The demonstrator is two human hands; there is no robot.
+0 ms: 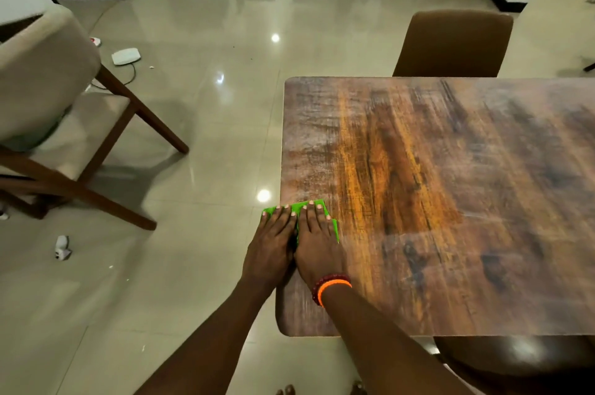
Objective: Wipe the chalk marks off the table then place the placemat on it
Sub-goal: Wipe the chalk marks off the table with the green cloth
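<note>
- Both the left hand (pixel 273 233) and the right hand (pixel 317 233) press flat, fingers straight, on the green cloth (pixel 335 227), low centre of the frame, for wiping pressure.
- The cloth overhangs the table (pixel 450 201) at its left edge; pale chalk haze remains; no placemat is visible.

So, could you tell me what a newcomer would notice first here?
The green cloth at the table's left edge, pressed flat under the left hand and right hand side by side. Then the orange bracelet on the right wrist.

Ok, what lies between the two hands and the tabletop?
A green cloth, pressed flat under both the left hand and right hand at the table edge, seen in the head view.
</note>
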